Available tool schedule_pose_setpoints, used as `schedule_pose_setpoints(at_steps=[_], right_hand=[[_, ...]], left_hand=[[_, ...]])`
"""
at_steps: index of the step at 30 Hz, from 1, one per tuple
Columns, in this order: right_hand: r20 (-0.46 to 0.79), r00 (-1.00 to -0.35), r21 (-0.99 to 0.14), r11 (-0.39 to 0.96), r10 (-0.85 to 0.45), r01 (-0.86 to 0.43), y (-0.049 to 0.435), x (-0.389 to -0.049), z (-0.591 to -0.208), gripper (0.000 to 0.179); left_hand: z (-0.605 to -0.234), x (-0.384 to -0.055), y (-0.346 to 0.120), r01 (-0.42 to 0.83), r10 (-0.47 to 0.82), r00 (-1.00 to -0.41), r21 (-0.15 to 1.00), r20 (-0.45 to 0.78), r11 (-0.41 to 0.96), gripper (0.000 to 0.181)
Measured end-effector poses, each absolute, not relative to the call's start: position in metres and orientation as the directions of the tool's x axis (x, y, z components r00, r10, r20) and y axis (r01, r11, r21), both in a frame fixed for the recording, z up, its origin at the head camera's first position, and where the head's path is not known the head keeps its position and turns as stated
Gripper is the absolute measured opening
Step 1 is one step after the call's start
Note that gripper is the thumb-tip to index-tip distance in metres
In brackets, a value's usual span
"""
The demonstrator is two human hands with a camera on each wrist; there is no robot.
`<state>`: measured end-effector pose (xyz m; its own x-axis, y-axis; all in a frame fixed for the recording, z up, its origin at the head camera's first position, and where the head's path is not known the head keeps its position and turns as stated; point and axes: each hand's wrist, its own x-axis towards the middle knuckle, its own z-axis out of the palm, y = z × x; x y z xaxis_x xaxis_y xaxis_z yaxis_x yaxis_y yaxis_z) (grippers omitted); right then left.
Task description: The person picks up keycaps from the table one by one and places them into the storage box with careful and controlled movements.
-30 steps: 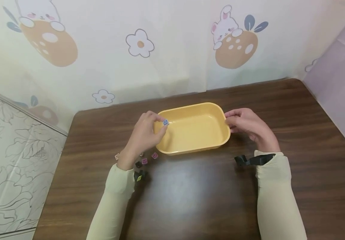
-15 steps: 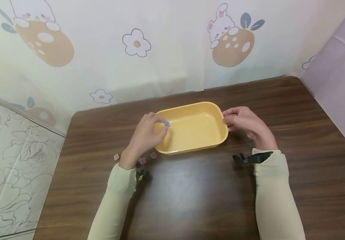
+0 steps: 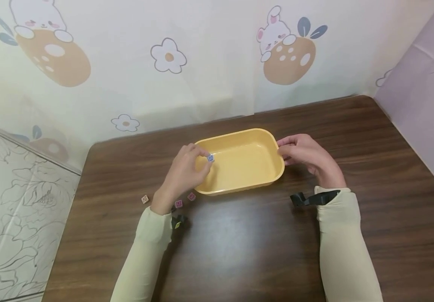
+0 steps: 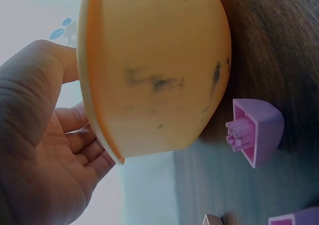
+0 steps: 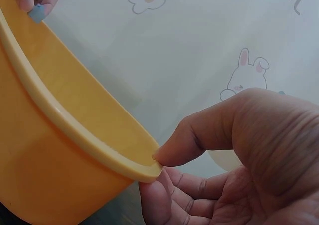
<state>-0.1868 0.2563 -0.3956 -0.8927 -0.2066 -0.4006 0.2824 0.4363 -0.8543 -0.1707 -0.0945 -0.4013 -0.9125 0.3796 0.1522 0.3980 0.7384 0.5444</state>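
Observation:
In the head view my left hand reaches over the left end of a yellow plastic basin. Between its thumb and index fingertips it pinches a small blue keycap, just inside the rim. My right hand holds the basin's right end; the right wrist view shows thumb and index finger pinching the rim. Beside the basin, a pink keycap lies on its side, its hollow underside and stem showing. The left wrist view hides the blue keycap behind the basin's scuffed wall.
Near my left wrist, two pink keycaps and a beige one lie on the dark wooden table. A dark one is partly covered by the wrist. Behind the table stands a patterned wall.
My left hand has edged slightly right and down over the basin, still pinching the blue keycap. The right hand keeps its hold on the rim. The head view has shifted a little.

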Motion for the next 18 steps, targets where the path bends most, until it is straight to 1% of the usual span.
schedule_pose_setpoints(at_steps=[11,18], right_hand=[[-0.404,-0.892,-0.852,0.438,-0.202,0.286,0.2513,-0.1847,-0.3957,0.050],[-0.406,-0.893,-0.851,0.437,-0.195,0.292,0.2541,-0.1851,-0.3943,0.051]], left_hand=[[-0.4047,-0.1674,-0.0970,0.396,0.375,-0.914,0.536,0.154,0.745,0.025],[-0.4038,-0.1681,-0.0962,0.419,0.394,-0.904,0.529,0.167,0.738,0.034]])
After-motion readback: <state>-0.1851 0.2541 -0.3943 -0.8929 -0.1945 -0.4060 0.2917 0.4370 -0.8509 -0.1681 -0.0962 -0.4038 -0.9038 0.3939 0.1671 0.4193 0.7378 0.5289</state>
